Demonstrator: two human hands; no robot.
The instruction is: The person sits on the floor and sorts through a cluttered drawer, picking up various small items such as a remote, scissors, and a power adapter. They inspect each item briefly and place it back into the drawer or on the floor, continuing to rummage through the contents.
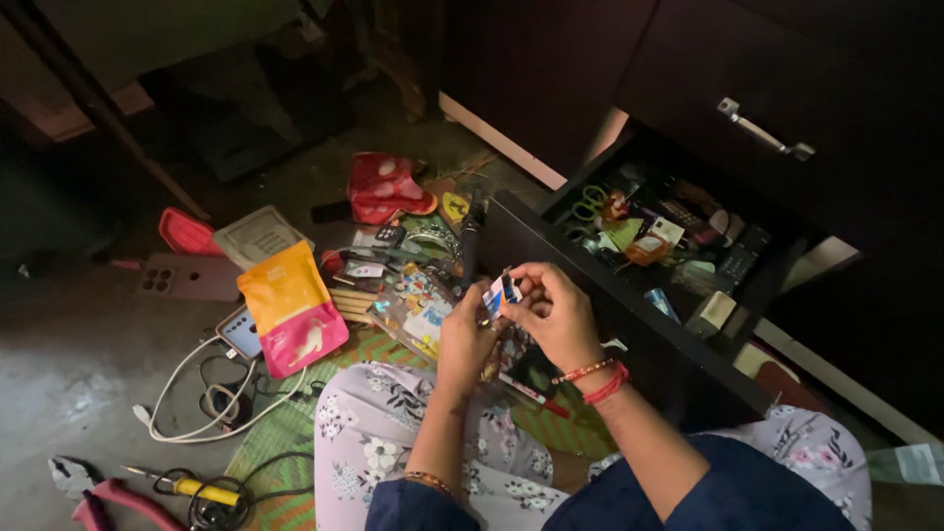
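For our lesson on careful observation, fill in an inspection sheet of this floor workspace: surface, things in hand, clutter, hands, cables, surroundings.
Surface: bare grey floor with a green woven mat under the person's knees.
Things in hand: a small blue-and-white card, pinched by both hands over the lap.
Clutter: orange-and-pink pouch, red pouch, phone case, sticker sheet, pliers with pink handles, yellow-handled tool.
Hands: left hand and right hand both grip the card; red thread bands on the right wrist.
Cables: white cable looped beside the mat; black cord by the yellow tool.
Surroundings: open dark drawer full of small items, green-handled scissors inside; dim light.
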